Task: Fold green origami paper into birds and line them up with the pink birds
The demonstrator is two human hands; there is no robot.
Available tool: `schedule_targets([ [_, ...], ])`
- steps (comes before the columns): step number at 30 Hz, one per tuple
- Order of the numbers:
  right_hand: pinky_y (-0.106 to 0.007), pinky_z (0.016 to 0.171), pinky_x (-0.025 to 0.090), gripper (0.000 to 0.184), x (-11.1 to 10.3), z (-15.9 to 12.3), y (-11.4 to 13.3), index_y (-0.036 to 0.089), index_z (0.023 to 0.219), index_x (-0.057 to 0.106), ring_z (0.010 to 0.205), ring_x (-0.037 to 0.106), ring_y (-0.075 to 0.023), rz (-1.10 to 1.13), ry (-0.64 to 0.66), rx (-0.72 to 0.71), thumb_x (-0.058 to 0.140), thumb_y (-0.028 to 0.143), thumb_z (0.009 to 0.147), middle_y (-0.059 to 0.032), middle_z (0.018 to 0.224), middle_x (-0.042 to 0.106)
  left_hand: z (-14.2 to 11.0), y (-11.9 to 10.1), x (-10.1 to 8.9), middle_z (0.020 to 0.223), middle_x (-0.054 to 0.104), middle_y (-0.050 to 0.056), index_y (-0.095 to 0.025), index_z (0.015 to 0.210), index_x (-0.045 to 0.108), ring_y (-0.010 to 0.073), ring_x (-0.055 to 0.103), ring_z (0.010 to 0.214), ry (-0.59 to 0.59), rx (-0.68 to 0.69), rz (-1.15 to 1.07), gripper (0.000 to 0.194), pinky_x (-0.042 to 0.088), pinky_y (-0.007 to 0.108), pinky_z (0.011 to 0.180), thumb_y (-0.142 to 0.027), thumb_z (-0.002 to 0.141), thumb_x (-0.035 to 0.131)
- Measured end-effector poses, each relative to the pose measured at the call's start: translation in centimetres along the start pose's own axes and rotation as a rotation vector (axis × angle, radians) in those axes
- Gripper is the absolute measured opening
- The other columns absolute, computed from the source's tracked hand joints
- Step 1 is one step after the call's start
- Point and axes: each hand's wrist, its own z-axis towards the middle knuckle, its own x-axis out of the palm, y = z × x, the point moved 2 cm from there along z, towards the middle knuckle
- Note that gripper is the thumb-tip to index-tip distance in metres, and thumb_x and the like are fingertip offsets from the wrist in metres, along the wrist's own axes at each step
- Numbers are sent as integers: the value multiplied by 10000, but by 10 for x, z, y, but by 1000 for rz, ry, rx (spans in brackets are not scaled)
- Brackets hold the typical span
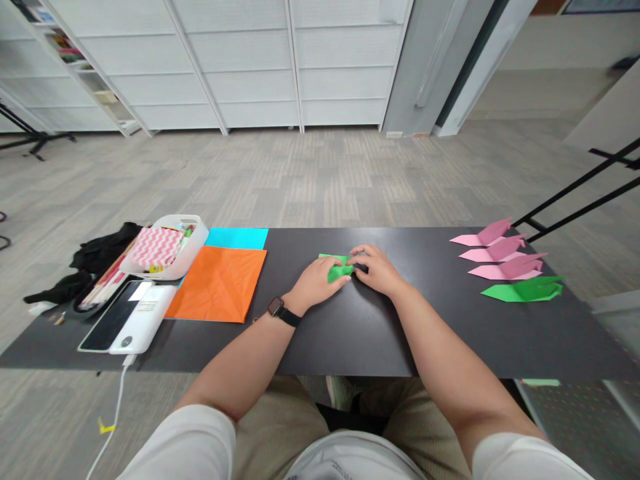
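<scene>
A small green folded paper point(341, 272) lies on the dark table in front of me, partly covered by my fingers. My left hand point(315, 283) rests over its left side, thumb along the near edge, holding it down. From the right, my right hand point(379, 269) has its bent fingers on the paper's right edge. The exact folds under the fingers are hidden. To the right stand three pink folded paper birds point(505, 269) in a row, with a green folded paper bird point(525, 290) nearest to me.
Orange paper sheets point(220, 283) and a cyan sheet point(237, 238) lie left of my hands. Beyond them are a white basket point(193, 250), a white power bank point(145, 320) with a cable, a phone point(111, 320) and black cloth point(103, 252). The black table point(345, 340) ends close to my lap.
</scene>
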Motion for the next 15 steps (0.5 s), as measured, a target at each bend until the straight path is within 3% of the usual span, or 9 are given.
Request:
schedule_targets([
  [3,-506,1150,456,340,-1,0,4,327,1150,800,1277,608,-267,16,47,-39,669,176,875,-63,1333,664,1,1,1,1227,736,94,-216,1212,658,270,692,1177,-16,8,-27,267,544,471,1093,-392,1012,673],
  [6,-504,1146,457,241,-1,1,7,320,1082,817,1248,620,-265,29,59,-54,692,227,899,-65,1294,677,2,1,-2,1262,732,84,-229,1200,649,260,678,1213,-53,41,-59,232,519,478,1134,-376,1021,662],
  [10,-462,1063,523,222,-6,3,2,308,1047,835,1135,665,-255,63,-98,58,632,268,966,-75,1150,702,3,-1,-16,1344,693,97,-230,1232,631,271,625,1315,-182,73,-49,316,437,519,1227,-409,986,715],
  [15,-438,996,566,254,-17,4,-8,296,1060,844,1043,696,-259,118,-310,196,610,369,994,-79,1061,711,4,2,-26,1296,681,90,-240,1216,658,252,642,1267,-293,-22,-54,222,518,464,1145,-331,1013,653],
])
